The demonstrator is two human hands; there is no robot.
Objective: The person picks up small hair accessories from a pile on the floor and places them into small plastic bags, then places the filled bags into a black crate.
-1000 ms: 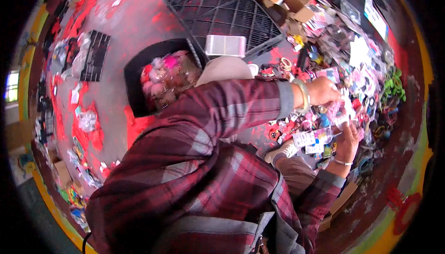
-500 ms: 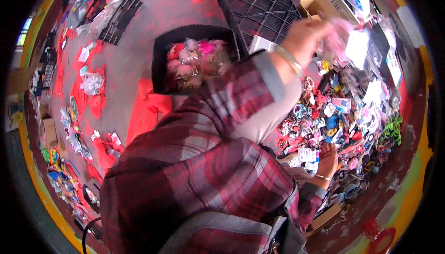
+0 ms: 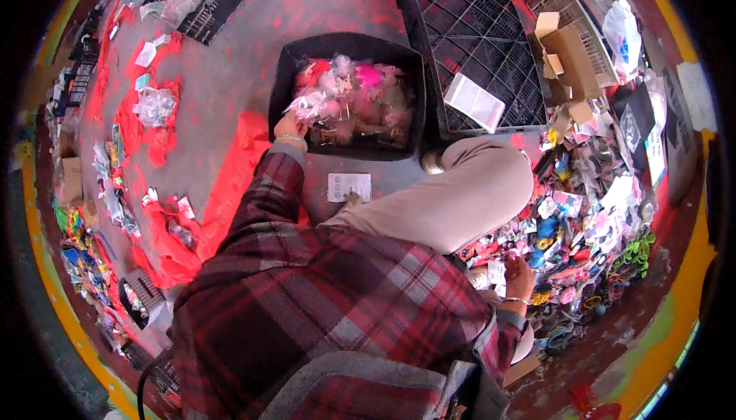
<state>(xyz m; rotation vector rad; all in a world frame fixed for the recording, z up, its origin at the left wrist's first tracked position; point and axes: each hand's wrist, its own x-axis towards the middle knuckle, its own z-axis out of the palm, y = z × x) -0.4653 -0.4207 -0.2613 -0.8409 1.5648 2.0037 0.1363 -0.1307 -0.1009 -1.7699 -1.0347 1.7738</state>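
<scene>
My left hand (image 3: 290,127) is at the left rim of a black bin (image 3: 345,153), its fingers closed on a clear plastic packet with something pink inside (image 3: 310,106). Similar packets (image 3: 366,107) in pink, red and pale shades fill the bin. Far to the right, beside my leg, my right hand (image 3: 519,278) rests at the near side of a pile of small mixed goods (image 3: 567,224). Its fingers are curled, and what they hold, if anything, is too small to make out. A white printed packet (image 3: 497,276) lies just left of it.
A black plastic crate (image 3: 479,44) with a white card (image 3: 474,102) stands right of the bin. Beyond it are an opened cardboard box (image 3: 575,60) and a grey crate (image 3: 594,21). A small white card (image 3: 349,187) lies before the bin. Red sheeting (image 3: 230,182) covers floor at left.
My left hand has swung from above the pile at right to the bin's left rim, carrying the pink packet. The right hand's fingers have curled from spread. The view has shifted.
</scene>
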